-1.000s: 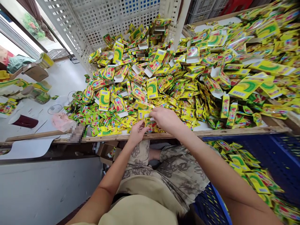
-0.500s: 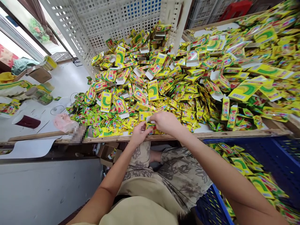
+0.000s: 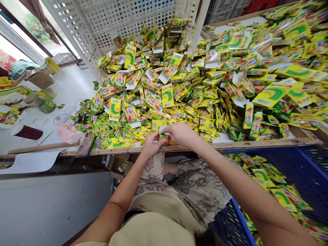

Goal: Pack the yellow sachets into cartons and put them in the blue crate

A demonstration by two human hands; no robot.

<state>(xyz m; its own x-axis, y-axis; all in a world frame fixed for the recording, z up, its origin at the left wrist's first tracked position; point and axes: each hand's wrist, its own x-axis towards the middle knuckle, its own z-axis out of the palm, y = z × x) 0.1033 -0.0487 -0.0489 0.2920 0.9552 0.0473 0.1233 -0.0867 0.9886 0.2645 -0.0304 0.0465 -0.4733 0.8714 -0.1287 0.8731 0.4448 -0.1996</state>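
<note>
A big heap of small yellow-and-green sachets and little cartons (image 3: 194,85) covers the wooden table (image 3: 256,144). My left hand (image 3: 151,143) and my right hand (image 3: 181,134) meet at the table's near edge, fingers pinched together. Between them is a small yellow carton (image 3: 162,125) with its white end flap showing, and a red-and-yellow sachet (image 3: 166,138) sits at its mouth. The right hand's fingers grip the carton from the right; the left hand's fingertips press at the sachet.
A white perforated crate (image 3: 102,24) stands tipped behind the heap. A blue crate (image 3: 302,167) at my right knee holds filled yellow cartons (image 3: 279,194). On the white surface at left lie a pink bag (image 3: 67,132), a dark red object (image 3: 27,132) and cardboard boxes (image 3: 38,79).
Both hands have stayed at the table's near edge; the left hand has closed in against the right, and the fingers have shifted slightly on the carton and sachet.
</note>
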